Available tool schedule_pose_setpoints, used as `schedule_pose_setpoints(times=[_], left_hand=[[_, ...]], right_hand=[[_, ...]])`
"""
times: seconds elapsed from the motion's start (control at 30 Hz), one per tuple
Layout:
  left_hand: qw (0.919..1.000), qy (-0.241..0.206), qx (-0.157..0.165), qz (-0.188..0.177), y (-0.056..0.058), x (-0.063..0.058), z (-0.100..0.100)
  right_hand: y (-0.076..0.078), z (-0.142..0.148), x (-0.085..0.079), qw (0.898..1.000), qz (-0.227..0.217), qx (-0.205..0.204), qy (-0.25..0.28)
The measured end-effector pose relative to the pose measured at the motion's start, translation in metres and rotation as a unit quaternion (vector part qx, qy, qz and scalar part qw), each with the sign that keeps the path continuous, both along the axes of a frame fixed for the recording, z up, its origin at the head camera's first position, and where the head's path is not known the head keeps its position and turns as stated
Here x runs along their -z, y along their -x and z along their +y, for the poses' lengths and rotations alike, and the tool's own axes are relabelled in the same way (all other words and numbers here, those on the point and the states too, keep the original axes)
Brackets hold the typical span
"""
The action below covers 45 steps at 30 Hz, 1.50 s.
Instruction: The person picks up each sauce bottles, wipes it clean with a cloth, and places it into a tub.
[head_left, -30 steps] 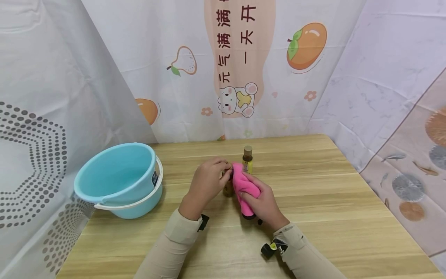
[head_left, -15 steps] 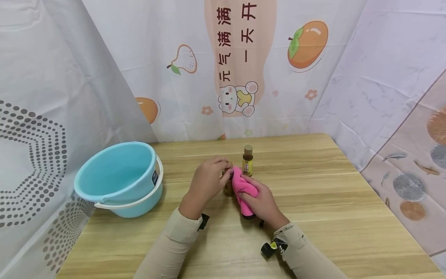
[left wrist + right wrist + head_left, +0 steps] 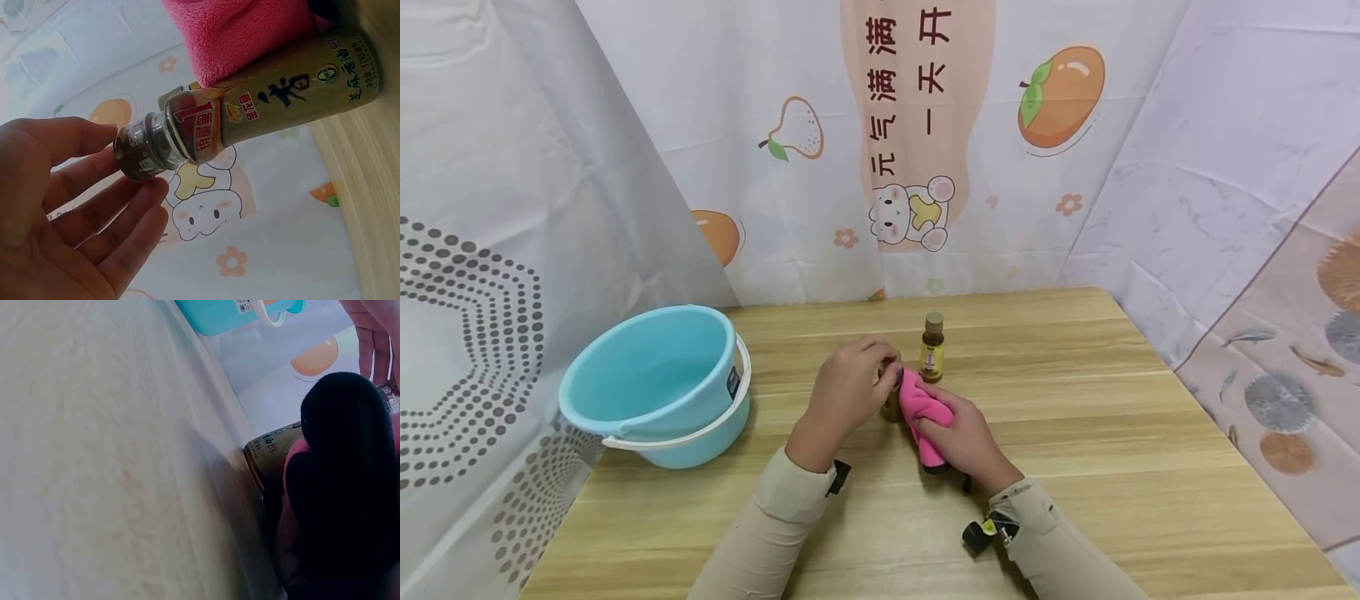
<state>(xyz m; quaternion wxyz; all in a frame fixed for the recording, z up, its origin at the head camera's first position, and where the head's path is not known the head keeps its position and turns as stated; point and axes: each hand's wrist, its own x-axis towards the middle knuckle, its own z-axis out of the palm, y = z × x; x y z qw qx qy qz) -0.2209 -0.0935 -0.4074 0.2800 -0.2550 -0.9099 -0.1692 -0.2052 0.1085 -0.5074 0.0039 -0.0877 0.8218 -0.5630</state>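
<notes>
A sesame oil bottle (image 3: 294,94) stands on the table, largely hidden behind my hands in the head view. My left hand (image 3: 848,385) pinches its brown cap (image 3: 134,152) between thumb and fingers at the top. With my right hand (image 3: 961,433) I grip a bunched pink plush cloth (image 3: 927,408) that lies against the bottle's right side, as the left wrist view shows. A black rounded end (image 3: 936,468) shows below the cloth. Looming large and dark, a black rounded shape (image 3: 347,444) covers much of the right hand in the right wrist view.
Just behind the hands stands a second small bottle (image 3: 932,354) with a yellow label and brown cap. Two nested light-blue buckets (image 3: 696,446) sit at the table's left edge. A printed curtain (image 3: 805,225) hangs behind the wooden table (image 3: 1120,467).
The right hand and pink cloth have slid slightly down along the bottle, toward me. More of the yellow-labelled bottle shows now. The left hand has stayed at the cap.
</notes>
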Motion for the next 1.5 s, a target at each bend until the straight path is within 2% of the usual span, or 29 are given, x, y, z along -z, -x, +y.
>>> schedule_pose_setpoints(times=[0.23, 0.63, 1.0, 1.27, 1.5], left_hand=[[0.9995, -0.018, -0.027, 0.001, -0.0004, -0.0018, -0.0007], [0.9994, -0.022, -0.020, -0.018, -0.0008, 0.0012, 0.0001], [0.9999, -0.010, 0.008, 0.010, 0.0013, 0.0029, -0.0018], [0.9995, -0.002, 0.028, 0.018, 0.0022, 0.0029, -0.0024], [0.9995, -0.002, 0.028, 0.015, 0.0017, 0.0023, -0.0025]], right_hand=[[0.0000, -0.0005, -0.0008, 1.000, -0.001, 0.006, -0.009], [-0.0022, -0.0018, -0.0038, 1.000, 0.009, 0.012, 0.009], [-0.0046, -0.0018, -0.0050, 0.995, 0.079, 0.001, 0.068], [-0.0055, -0.0004, -0.0045, 0.989, 0.120, -0.011, 0.086], [-0.0034, -0.0021, -0.0032, 0.994, 0.079, -0.003, 0.072]])
